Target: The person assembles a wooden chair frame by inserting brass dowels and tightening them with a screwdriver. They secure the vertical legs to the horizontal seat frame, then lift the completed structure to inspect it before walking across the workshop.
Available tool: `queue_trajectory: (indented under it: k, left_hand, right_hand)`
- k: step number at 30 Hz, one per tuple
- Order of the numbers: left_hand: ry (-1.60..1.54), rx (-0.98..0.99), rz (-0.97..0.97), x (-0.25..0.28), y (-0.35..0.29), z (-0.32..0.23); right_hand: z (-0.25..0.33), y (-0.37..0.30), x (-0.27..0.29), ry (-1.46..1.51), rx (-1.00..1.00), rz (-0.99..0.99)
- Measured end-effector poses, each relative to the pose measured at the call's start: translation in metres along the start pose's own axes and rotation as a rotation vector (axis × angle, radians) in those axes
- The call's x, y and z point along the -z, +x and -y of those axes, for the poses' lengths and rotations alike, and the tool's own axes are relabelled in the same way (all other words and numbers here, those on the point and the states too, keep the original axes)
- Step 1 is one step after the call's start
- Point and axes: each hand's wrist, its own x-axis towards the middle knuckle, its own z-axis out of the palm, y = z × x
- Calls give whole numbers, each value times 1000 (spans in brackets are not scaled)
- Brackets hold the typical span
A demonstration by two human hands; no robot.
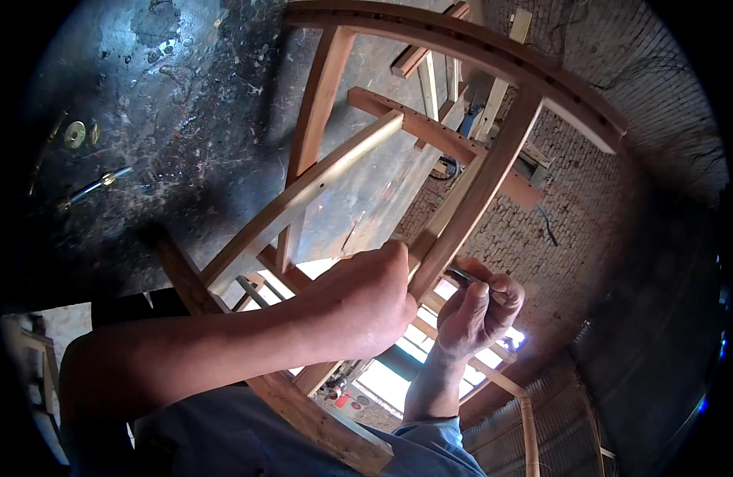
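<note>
We see bluish glare on the worktop (195,119) left of the wooden frame (468,203), blown-out white light through the frame's lower gaps, and deep shadow to its right; edges bend around it.

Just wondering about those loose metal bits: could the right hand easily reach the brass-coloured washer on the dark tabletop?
Probably not: the wooden frame and left hand lie between the right hand and the brass-coloured washer, and the right hand holds a thin metal rod.

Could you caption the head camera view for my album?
Beside a wooden frame, the right hand pinches a thin object while the left hand curls nearby.
</note>
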Motion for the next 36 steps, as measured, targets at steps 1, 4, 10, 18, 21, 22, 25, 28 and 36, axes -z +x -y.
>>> queue_trajectory:
  k: [1,4,10,18,21,22,25,28,36]
  left_hand:
    - [14,4,-17,-3,0,1]
    - [-29,-53,6,4,0,-2]
    - [-64,49,4,7,4,-9]
    - [-194,200,42,21,7,-30]
    - [-231,193,80,26,7,-28]
    - [-229,177,97,28,7,-26]
    - [-148,61,37,27,6,-20]
    - [-97,20,23,26,5,-18]
    - [0,-20,50,25,0,-19]
  right_hand:
    - [2,2,-2,-18,2,22]
    - [4,4,2,-46,-24,70]
    - [3,7,1,-6,-53,56]
    - [-2,7,0,72,29,77]
    - [5,6,-1,28,-15,90]
    - [5,7,-1,6,-17,77]
    - [9,6,-3,-39,-61,27]
    - [10,6,-6,-64,-49,14]
    - [8,6,-9,-119,-14,-32]
